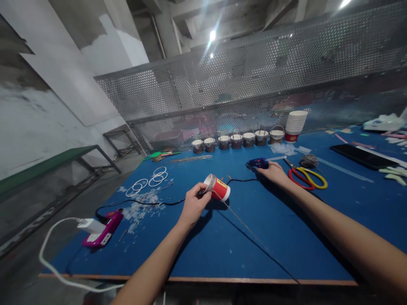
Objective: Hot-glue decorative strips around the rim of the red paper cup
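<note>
My left hand (194,202) is closed on a red paper cup (221,189), tilted on its side above the table with its mouth toward the hand. Grey cord (210,183) is wound round the cup near its rim. A loose length of this cord trails down to the table's front edge. Further right, my right hand (274,173) has its fingers on a dark blue glue gun (258,163), close to the table surface. Its black cable runs left behind the cup. Scissors (308,178) with red and yellow handles lie right of this hand, beside a ball of grey cord (308,161).
Several cord-wrapped cups (236,141) stand in a row at the back, with a stack of paper cups (295,126) at their right. White rings (149,180) and glue scraps (141,205) lie left. A purple power strip (104,231) sits front left; a black phone (362,156) lies right.
</note>
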The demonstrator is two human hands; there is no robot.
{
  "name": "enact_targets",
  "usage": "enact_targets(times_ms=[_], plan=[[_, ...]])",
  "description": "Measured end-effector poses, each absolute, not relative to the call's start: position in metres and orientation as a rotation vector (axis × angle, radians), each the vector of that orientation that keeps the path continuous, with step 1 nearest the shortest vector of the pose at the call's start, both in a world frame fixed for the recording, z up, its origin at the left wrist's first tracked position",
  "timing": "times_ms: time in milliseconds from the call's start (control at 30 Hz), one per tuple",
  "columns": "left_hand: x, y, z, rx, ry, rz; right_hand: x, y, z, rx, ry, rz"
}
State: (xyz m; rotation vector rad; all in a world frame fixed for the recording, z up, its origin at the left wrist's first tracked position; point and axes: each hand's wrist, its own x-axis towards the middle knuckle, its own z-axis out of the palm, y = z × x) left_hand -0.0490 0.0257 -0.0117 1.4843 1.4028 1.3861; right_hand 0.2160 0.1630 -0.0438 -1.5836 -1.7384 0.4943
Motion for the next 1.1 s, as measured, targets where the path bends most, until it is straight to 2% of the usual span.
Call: enact_targets(times_ms=[200, 333, 500, 733, 1100], plan=[[-0.049, 0.025, -0.012, 1.450, 1.424, 1.381, 0.189, 0.114, -0.017, -1.438, -1.768, 0.585], [-0.050, 0.025, -0.012, 1.429, 1.439, 1.372, 0.170, 0.061, -0.007, -1.118, -1.807, 0.743], [-0.050, 0.027, -0.012, 1.447, 1.463, 1.366, 0.156, 0.022, -0.022, -1.056, -1.813, 0.621], [-0.045, 0.027, -0.011, 1.482, 1.458, 1.351, 0.148, 0.018, -0.047, -0.965, -1.871, 0.346], [-0.042, 0.024, -0.008, 1.537, 1.459, 1.337, 0.149, 0.017, -0.043, -0.967, -1.958, 0.185]])
